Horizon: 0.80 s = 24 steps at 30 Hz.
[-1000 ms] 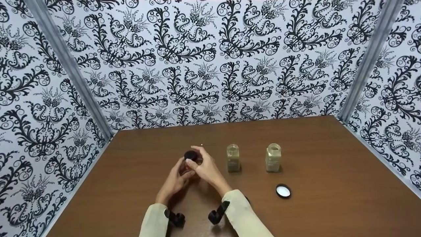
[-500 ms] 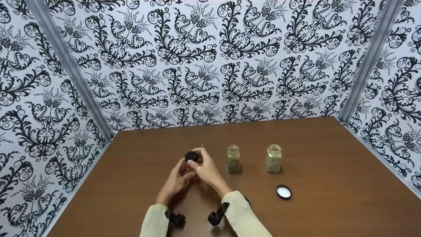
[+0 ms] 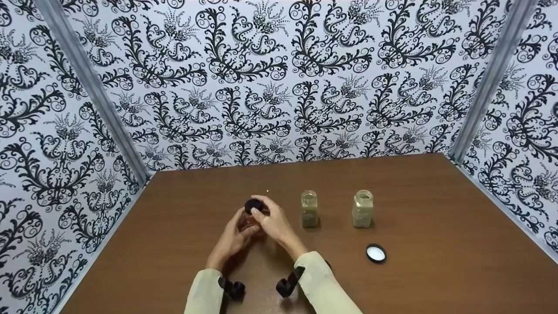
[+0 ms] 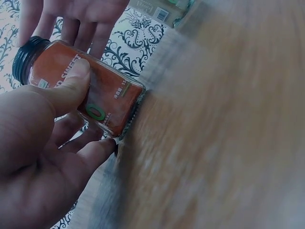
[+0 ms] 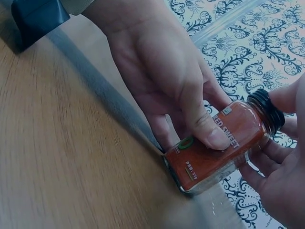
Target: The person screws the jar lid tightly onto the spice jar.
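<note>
A glass spice jar (image 4: 107, 86) of red-orange powder, labelled "RED SWEET", stands near the middle of the table in the head view. My left hand (image 3: 233, 242) grips its body, the thumb lying across the label in both wrist views. Around the jar's black screw lid (image 5: 268, 110) are the thumb and fingers of my right hand (image 3: 277, 222), which holds it from above. The lid sits on the jar's neck. Most of the jar is hidden behind the hands in the head view.
Two lidless glass jars, one with greenish powder (image 3: 310, 213) and one paler (image 3: 362, 211), stand to the right. A black lid (image 3: 375, 253) lies with its white inside up on the brown table (image 3: 418, 209). Another dark edge shows beside the right sleeve (image 3: 320, 279). Patterned walls enclose the table.
My right thumb has shifted slightly to the right along the lid's edge, and a bit more of the orange jar shows beneath it. The left hand and the other jars stay put.
</note>
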Motion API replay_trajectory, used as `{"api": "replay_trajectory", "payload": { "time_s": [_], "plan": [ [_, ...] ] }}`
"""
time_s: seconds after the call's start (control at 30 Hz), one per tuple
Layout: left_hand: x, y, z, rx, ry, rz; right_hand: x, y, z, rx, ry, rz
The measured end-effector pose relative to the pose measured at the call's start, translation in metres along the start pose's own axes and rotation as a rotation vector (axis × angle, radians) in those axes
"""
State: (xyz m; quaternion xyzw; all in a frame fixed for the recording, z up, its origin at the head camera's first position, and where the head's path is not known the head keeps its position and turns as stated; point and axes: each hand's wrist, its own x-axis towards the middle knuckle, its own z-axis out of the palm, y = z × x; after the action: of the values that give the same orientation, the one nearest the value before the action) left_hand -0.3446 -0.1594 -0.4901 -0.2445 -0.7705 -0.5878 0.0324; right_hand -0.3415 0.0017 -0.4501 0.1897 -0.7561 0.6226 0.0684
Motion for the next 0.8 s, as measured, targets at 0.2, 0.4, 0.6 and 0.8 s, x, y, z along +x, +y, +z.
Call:
{"api": "replay_trajectory", "payload": {
  "time_s": [0.2,0.4,0.6,0.8],
  "plan": [
    [0.0000,0.0009,-0.0003,0.010,-0.007,-0.013,0.0010,0.0039,0.0034,-0.008,0.044,-0.047],
    [-0.0007,0.0040,-0.0014,0.048,0.005,-0.054,0.0005,0.0021,0.0060,0.023,0.077,-0.032],
    [0.0003,0.0020,-0.0002,-0.003,0.003,-0.050,0.0002,-0.0001,0.0027,0.003,0.034,-0.020],
    [-0.0005,0.0043,0.0006,0.017,0.013,-0.060,-0.0004,-0.0020,-0.0006,0.031,-0.010,0.018]
  ]
}}
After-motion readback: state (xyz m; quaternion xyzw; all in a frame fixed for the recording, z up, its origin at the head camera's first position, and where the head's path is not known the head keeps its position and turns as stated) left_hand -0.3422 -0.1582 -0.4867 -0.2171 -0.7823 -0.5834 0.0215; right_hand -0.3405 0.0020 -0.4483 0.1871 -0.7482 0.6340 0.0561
